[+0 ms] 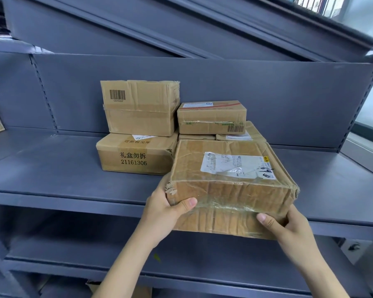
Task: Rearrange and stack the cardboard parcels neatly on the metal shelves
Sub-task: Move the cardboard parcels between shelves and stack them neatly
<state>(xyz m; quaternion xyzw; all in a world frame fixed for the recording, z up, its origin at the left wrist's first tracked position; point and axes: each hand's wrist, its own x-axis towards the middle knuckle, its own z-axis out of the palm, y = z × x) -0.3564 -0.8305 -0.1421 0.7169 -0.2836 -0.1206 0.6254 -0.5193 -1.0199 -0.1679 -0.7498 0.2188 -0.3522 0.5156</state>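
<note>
A worn, taped cardboard parcel (230, 186) with a white shipping label sits tilted at the front edge of the grey metal shelf (52, 168), overhanging it. The left hand (164, 209) grips its near left corner, thumb on the front face; the right hand (289, 226) grips the near right corner likewise. Behind it stand 2 stacks of smaller parcels: a barcoded box (138, 108) on a printed box (136, 155), and a taped box (211, 118) on flatter ones.

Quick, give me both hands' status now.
Left hand: gripping the crumpled parcel's left corner.
Right hand: gripping its right lower corner.
</note>
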